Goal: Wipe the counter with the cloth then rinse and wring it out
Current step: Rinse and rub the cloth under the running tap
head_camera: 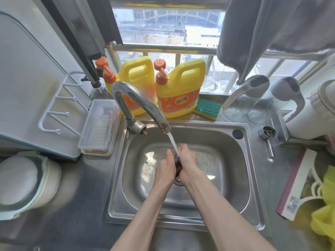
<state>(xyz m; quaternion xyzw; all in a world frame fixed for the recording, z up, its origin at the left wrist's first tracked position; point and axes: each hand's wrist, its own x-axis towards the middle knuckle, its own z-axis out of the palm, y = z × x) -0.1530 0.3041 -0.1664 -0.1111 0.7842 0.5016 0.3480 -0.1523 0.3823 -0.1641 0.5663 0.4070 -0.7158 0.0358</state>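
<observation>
A small dark reddish-brown cloth [177, 164] is bunched up and pressed between my two hands over the steel sink [233, 180]. My left hand [165, 167] clasps it from the left, my right hand [186, 160] from the right. Only a narrow strip of the cloth shows between the palms. Water runs from the curved chrome faucet [137, 104] in a stream [173, 143] that lands on the cloth and my right fingers. The drain [178, 181] lies just under my hands.
Two yellow detergent jugs [178, 91] and a green-yellow sponge [207, 108] stand behind the sink. A clear lidded box [98, 125] sits at the left, glass jars [239, 104] and a white kettle [308, 120] at the right. A grey towel [253, 33] hangs above.
</observation>
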